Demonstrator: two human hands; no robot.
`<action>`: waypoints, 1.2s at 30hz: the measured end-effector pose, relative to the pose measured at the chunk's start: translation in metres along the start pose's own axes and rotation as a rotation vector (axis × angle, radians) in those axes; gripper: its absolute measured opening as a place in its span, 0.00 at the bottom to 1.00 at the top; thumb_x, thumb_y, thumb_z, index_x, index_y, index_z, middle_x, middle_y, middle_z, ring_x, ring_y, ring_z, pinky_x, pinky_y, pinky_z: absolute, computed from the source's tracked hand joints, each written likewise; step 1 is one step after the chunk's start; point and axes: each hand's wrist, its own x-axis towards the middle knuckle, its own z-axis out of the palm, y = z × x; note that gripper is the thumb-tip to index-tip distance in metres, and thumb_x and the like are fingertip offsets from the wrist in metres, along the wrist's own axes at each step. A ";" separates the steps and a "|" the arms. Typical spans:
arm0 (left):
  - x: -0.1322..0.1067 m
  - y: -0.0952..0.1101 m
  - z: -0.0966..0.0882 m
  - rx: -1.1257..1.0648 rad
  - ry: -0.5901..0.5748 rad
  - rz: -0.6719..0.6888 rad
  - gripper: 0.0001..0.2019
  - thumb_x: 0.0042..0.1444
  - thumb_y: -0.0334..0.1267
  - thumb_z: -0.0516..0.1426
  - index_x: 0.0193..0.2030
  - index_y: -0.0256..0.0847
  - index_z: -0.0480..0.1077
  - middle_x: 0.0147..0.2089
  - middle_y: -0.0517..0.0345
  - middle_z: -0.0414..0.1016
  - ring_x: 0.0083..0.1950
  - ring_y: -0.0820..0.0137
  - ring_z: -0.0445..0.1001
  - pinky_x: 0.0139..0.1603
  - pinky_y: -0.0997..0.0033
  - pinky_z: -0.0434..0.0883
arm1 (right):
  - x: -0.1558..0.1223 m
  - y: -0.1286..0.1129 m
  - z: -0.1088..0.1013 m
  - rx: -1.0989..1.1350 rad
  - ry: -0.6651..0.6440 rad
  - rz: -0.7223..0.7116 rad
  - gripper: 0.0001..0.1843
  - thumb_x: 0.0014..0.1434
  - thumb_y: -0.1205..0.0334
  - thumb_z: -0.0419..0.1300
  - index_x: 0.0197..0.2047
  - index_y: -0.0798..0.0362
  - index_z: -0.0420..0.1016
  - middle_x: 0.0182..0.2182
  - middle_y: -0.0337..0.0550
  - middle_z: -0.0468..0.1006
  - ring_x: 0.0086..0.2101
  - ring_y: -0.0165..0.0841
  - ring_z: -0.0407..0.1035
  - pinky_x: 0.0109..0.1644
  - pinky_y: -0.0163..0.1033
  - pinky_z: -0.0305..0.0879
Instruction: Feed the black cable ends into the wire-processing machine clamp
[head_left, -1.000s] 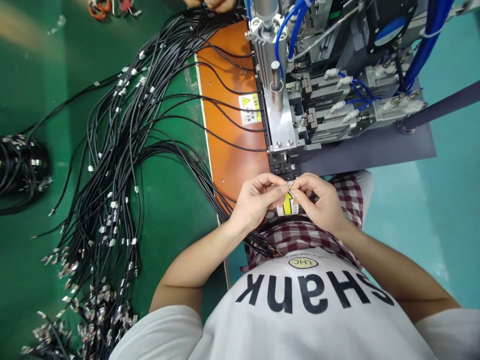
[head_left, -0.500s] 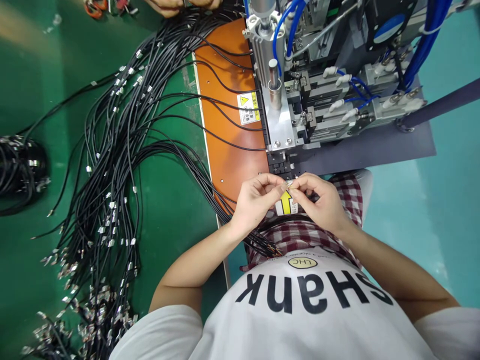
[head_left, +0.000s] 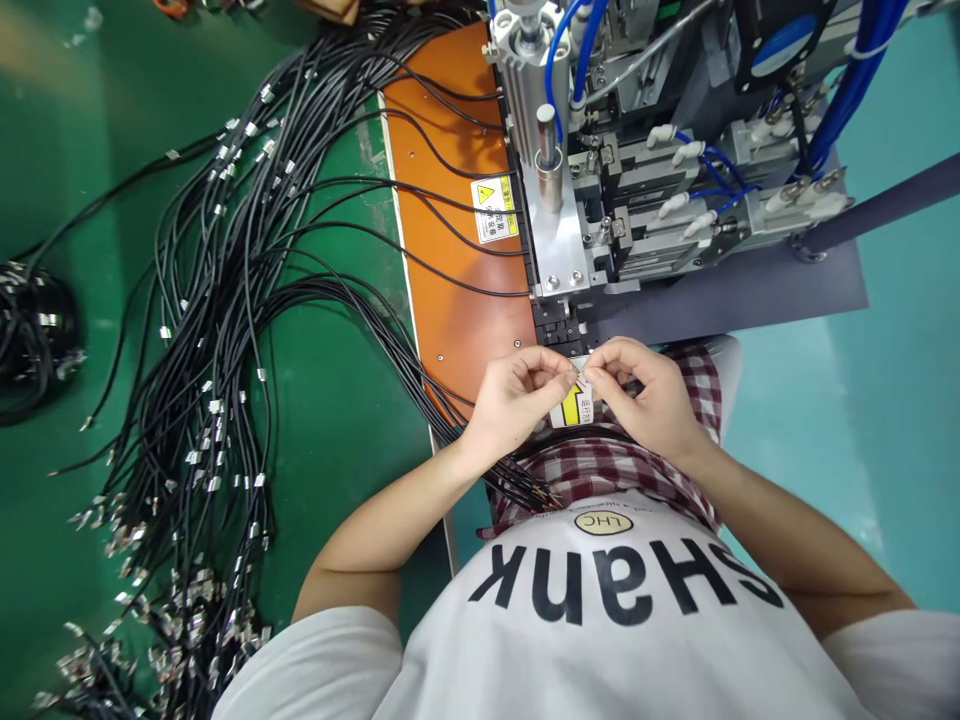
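My left hand (head_left: 517, 400) is closed in a pinch, with thumb and forefinger on thin pale wires (head_left: 579, 375) that look like a cable end. From the other side my right hand (head_left: 637, 395) pinches at the same wires, its fingertips almost meeting the left ones. Most of the piece is hidden by the fingers. Just below the fingertips is a label with a yellow arrow (head_left: 573, 408). A bundle of black cables (head_left: 390, 345) runs under my left wrist, with bare copper-coloured ends (head_left: 546, 497) over my lap.
In front stands a machine (head_left: 555, 240) with metal cylinders and blue air hoses (head_left: 847, 100). Several single cables cross the orange plate (head_left: 457, 310) into its edge. A large heap of black cables (head_left: 217, 330) with metal clips covers the green table (head_left: 337, 480). Another person's hand (head_left: 330, 8) shows at the top.
My fingertips have drawn slightly apart, and less of the wires shows between them. The whole view has shifted a little; the other person's hands are less visible at the top.
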 end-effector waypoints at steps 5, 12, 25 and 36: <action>0.000 -0.002 0.000 -0.018 -0.007 -0.004 0.15 0.51 0.44 0.70 0.34 0.35 0.75 0.28 0.60 0.74 0.25 0.80 0.64 0.26 0.80 0.64 | 0.000 0.002 -0.006 0.073 -0.052 0.082 0.08 0.67 0.58 0.60 0.44 0.50 0.79 0.35 0.42 0.80 0.32 0.32 0.74 0.37 0.39 0.69; 0.000 -0.001 -0.001 0.003 -0.006 0.012 0.13 0.52 0.43 0.69 0.34 0.35 0.75 0.28 0.61 0.73 0.25 0.81 0.64 0.26 0.80 0.64 | -0.001 -0.006 -0.008 -0.049 0.010 -0.079 0.06 0.64 0.63 0.62 0.41 0.48 0.82 0.39 0.42 0.82 0.36 0.34 0.75 0.38 0.41 0.68; -0.002 -0.004 -0.001 0.078 -0.008 0.043 0.14 0.54 0.45 0.68 0.36 0.36 0.74 0.27 0.61 0.69 0.25 0.79 0.62 0.23 0.78 0.60 | 0.002 -0.001 -0.009 0.037 -0.053 0.110 0.05 0.59 0.59 0.68 0.35 0.51 0.81 0.32 0.40 0.82 0.32 0.32 0.72 0.35 0.39 0.64; -0.003 -0.002 0.001 0.086 -0.006 0.054 0.14 0.55 0.45 0.68 0.36 0.36 0.74 0.26 0.62 0.69 0.25 0.80 0.62 0.25 0.78 0.60 | 0.002 -0.006 -0.004 0.042 -0.022 0.110 0.03 0.59 0.63 0.66 0.33 0.52 0.78 0.31 0.39 0.79 0.30 0.30 0.70 0.35 0.39 0.62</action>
